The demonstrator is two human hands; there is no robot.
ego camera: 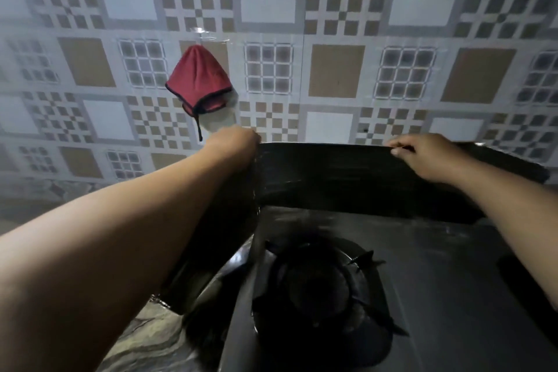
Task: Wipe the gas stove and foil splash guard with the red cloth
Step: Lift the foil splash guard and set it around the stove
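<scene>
The red cloth (pixel 197 81) hangs on the tiled wall (pixel 338 69), up and to the left of the left hand (pixel 234 140), which is the nearer one; its long axis runs vertically. Both hands pinch the top edge of the foil splash guard (pixel 326 172) standing along the back of the gas stove (pixel 437 296), the right hand (pixel 425 157) further along it. The cloth is untouched. No writing is readable.

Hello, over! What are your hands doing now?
Both hands, left and right, gripping splash guard top edge. Red cloth hanging on wall. Stove unobstructed.
</scene>
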